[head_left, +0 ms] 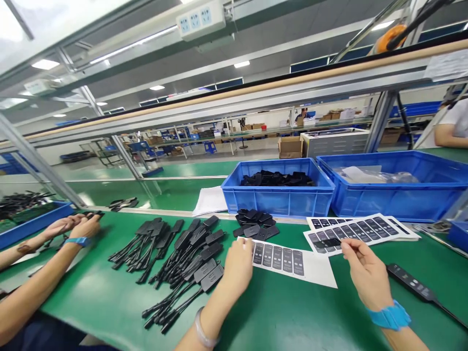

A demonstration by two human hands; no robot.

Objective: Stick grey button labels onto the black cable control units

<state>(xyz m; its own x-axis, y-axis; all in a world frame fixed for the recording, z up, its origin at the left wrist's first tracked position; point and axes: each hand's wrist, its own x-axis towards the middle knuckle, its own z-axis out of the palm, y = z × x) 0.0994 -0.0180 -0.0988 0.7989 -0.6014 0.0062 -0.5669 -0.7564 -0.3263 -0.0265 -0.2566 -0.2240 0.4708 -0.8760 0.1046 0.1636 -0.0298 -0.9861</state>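
Note:
My left hand [238, 267] rests on the left end of a white sticker sheet [292, 263] printed with dark labels, pressing it to the green table. My right hand [363, 273] pinches a single dark label [332, 242] between thumb and fingers, just over a second stack of sticker sheets [360, 230]. A blue wrist strap [390, 316] circles my right wrist. A black controller with a cable [413, 283] lies just right of my right hand. Several black cabled controllers [183, 263] lie in piles left of my left hand.
A small heap of black plastic covers [256, 224] sits before a blue bin [278, 192] of the same parts. A larger blue bin [395, 190] stands at right. A co-worker's hands [73, 226] work at left by another blue tray [32, 222]. Papers [210, 201] lie behind.

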